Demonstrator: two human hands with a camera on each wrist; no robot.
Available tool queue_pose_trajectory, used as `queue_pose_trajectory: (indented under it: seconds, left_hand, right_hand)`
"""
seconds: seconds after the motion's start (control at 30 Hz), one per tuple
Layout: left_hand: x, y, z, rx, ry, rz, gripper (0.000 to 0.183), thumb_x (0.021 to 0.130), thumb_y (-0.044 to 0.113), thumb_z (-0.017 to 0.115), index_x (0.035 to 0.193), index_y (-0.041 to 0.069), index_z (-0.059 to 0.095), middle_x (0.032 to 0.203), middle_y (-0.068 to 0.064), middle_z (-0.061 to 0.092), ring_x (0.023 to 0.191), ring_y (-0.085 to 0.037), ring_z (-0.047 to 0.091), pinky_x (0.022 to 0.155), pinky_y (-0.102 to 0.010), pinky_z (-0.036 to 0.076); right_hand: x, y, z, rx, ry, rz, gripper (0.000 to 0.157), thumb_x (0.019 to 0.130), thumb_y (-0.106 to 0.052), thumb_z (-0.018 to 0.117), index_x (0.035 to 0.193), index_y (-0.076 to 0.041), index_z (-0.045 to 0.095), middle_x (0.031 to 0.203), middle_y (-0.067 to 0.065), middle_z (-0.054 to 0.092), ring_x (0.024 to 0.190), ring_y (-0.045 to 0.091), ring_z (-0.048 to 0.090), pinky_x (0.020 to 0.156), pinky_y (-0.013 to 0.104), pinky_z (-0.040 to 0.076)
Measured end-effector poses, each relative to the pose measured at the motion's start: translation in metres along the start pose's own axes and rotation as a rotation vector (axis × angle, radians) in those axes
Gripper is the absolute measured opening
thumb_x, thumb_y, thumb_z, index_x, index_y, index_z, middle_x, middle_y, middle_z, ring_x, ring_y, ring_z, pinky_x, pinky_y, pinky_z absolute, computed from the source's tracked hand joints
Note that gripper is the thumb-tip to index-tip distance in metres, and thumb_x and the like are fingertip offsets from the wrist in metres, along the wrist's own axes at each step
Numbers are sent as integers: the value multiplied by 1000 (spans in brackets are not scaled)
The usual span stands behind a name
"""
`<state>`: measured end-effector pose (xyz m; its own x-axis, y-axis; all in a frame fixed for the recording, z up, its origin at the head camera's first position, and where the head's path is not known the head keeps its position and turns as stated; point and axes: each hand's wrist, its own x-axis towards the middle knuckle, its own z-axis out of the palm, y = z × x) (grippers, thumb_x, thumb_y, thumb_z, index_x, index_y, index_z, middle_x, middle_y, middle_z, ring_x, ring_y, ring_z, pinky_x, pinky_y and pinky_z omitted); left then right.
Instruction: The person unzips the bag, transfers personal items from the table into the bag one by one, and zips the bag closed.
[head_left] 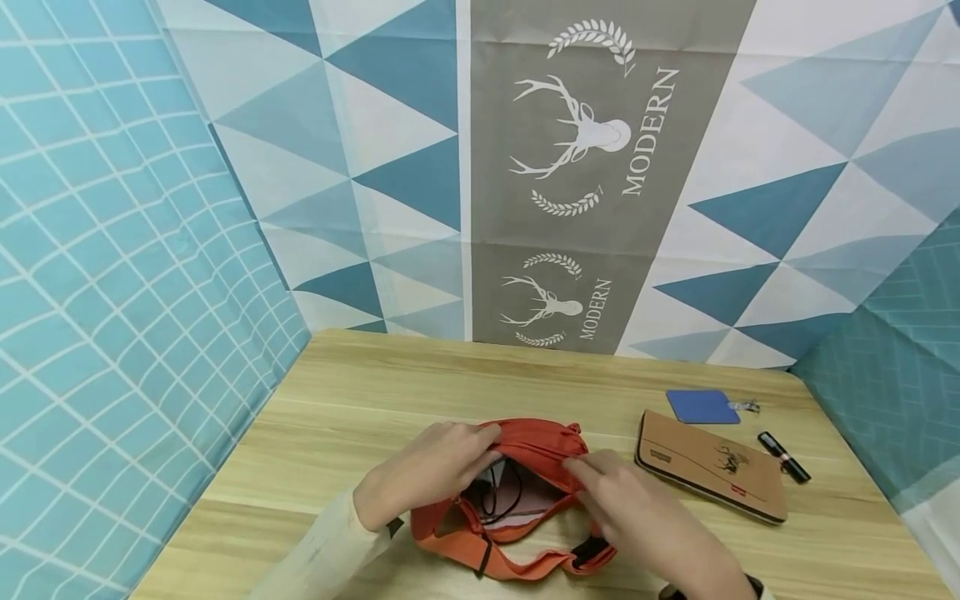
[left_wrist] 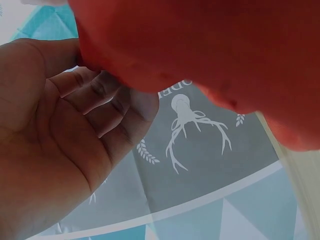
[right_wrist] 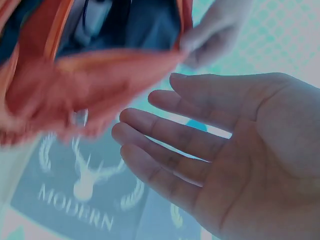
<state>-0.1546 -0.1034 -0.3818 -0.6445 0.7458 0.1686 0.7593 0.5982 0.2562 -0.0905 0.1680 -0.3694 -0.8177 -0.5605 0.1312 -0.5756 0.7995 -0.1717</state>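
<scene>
A red waist bag [head_left: 534, 437] with an orange strap [head_left: 457, 550] lies on the wooden table, its mouth gaping toward me. Inside it a thin black cord [head_left: 517, 498] and a pale lining show. My left hand [head_left: 427, 468] pinches the upper left rim of the bag; in the left wrist view, the thumb and fingers meet on the red fabric [left_wrist: 200, 45]. At the bag's right side is my right hand [head_left: 637, 504]. In the right wrist view its fingers [right_wrist: 165, 127] are extended and apart from the cloth.
A brown notebook [head_left: 712, 468] with a deer print lies to the right of the bag. Behind it is a blue card holder [head_left: 703, 407] with a clip. A small black tube [head_left: 783, 457] lies near the right edge. Patterned cloth stands behind the table and at both sides.
</scene>
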Motion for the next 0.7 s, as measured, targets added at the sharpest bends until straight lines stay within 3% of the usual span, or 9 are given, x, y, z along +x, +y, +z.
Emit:
queue_pose_trajectory:
  seconds: [0.1, 0.3, 0.47, 0.57, 0.7]
  left_hand:
    - [0, -1, 1, -8, 6, 1, 16, 104, 23, 55, 90, 16, 52, 62, 9, 40, 49, -2, 34, 48, -19, 31]
    - [2, -2, 2, -7, 40, -4, 15, 104, 22, 55, 91, 15, 54, 61, 9, 40, 48, -1, 34, 46, -18, 32]
    - [2, -3, 3, 14, 132, -14, 15, 104, 21, 55, 91, 13, 54, 61, 10, 40, 48, -1, 35, 46, -18, 33]
    - [3, -5, 4, 19, 198, -22, 16, 103, 20, 55, 89, 13, 54, 60, 10, 40, 49, -1, 37, 46, -17, 34]
    - [5, -9, 6, 38, 275, -26, 16, 102, 18, 57, 88, 13, 54, 61, 10, 39, 50, -1, 36, 45, -17, 33]
  right_hand:
    - [-4, 18, -9, 46, 33, 87, 37, 89, -5, 72, 126, -6, 65, 114, 9, 67, 101, 24, 65, 78, 34, 56]
    - [-7, 65, -26, 82, 43, 192, 32, 88, 2, 70, 120, -1, 64, 92, 3, 65, 78, 16, 61, 63, 31, 52]
    - [-14, 103, -31, 87, 38, 235, 36, 89, 1, 70, 123, 5, 61, 104, 17, 69, 91, 34, 67, 71, 45, 55]
    - [-22, 126, -30, 86, 54, 279, 40, 89, 0, 69, 126, 10, 58, 117, 28, 65, 101, 46, 64, 79, 54, 54]
    - [-36, 161, -28, 97, 51, 372, 38, 92, -2, 66, 125, 13, 56, 117, 35, 61, 102, 52, 60, 78, 58, 51]
